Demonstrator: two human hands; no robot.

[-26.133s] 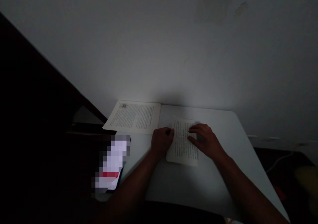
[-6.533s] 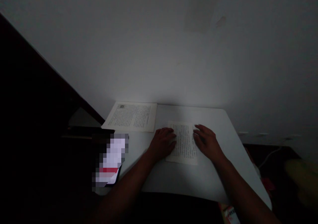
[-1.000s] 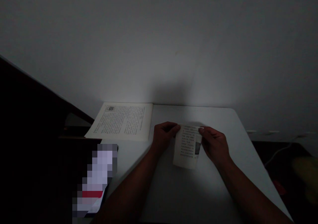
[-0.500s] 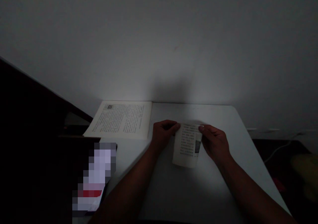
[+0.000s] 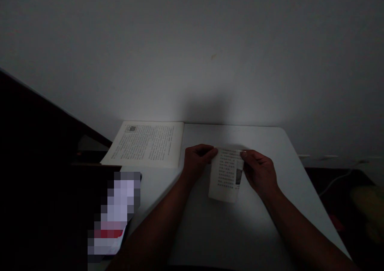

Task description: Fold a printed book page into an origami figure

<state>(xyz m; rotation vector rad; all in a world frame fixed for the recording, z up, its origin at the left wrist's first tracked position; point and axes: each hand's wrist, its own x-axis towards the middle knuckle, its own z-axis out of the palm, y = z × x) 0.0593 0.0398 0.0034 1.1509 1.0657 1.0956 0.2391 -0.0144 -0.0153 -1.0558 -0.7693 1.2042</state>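
Between my hands is a small rectangular piece of printed paper [image 5: 225, 177], with lines of text and a dark picture at its right side. My left hand [image 5: 199, 159] pinches its upper left corner between thumb and fingers. At the upper right corner, my right hand [image 5: 260, 170] grips it the same way, thumb on the near face. The paper hangs tilted above the white table [image 5: 198, 239]. Whether it is folded into layers, I cannot tell. Fingers behind the paper are partly hidden.
A stack of printed pages or a book [image 5: 150, 145] lies at the table's back left, against the wall [image 5: 192, 55]. A lit phone-like device [image 5: 118, 215], blurred out, sits at the left edge. A white cable [image 5: 336, 179] runs beyond the right edge. The light is dim.
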